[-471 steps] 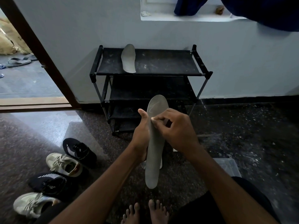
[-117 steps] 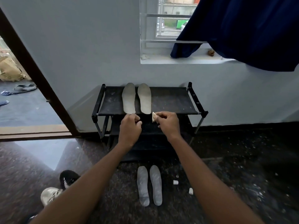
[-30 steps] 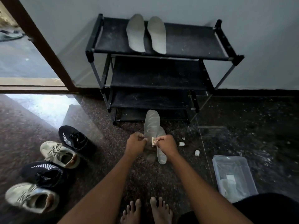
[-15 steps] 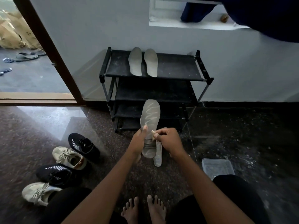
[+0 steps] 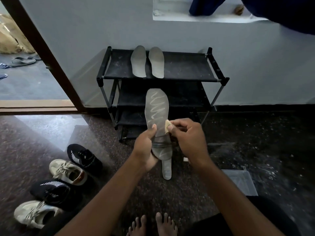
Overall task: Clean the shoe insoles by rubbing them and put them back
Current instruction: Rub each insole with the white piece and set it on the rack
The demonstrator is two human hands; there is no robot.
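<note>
My left hand (image 5: 145, 147) grips a grey insole (image 5: 157, 108) by its heel end and holds it upright in front of the shoe rack; pale zigzag marks run down its face. My right hand (image 5: 187, 138) pinches a small beige rubbing piece (image 5: 167, 126) against the insole's right edge. Another insole (image 5: 167, 168) lies on the floor below, partly hidden by the held one. Two more insoles (image 5: 147, 63) lie side by side on the rack's top shelf.
The black three-tier shoe rack (image 5: 187, 77) stands against the wall. Two black and two beige sneakers (image 5: 68, 172) sit on the floor at left. A clear plastic box (image 5: 242, 181) rests at right. A small white piece (image 5: 185, 159) lies by my right wrist. My bare feet (image 5: 153, 225) are below.
The insole picked up from the floor is now raised higher in my left hand. My right hand has brought the rubbing piece to its right edge. The view tilted upward.
</note>
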